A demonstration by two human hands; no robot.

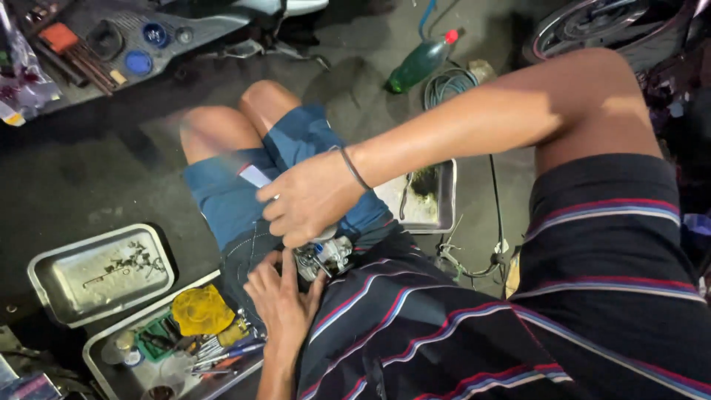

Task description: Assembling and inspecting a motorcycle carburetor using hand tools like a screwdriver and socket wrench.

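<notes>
A small silvery metal engine part (pixel 324 255) with a blue bit rests in my lap, against my blue denim shorts (pixel 229 196). My right hand (pixel 307 196), a thin band on its wrist, reaches in from the upper right and is closed over the top of the part. My left hand (pixel 281 296) comes up from below, its fingers pressed against the part's lower left side. A pale flat piece (pixel 255 176) shows beside my right knuckles; I cannot tell what it is. Most of the part is hidden under my right hand.
On the dark floor to the left sit a metal tray (pixel 52 285) with small parts and a tray (pixel 104 363) of tools with a yellow cloth (pixel 200 310). Another tray (pixel 444 200), a green bottle (pixel 418 65), a coiled hose (pixel 448 85) and a wheel (pixel 592 22) lie beyond.
</notes>
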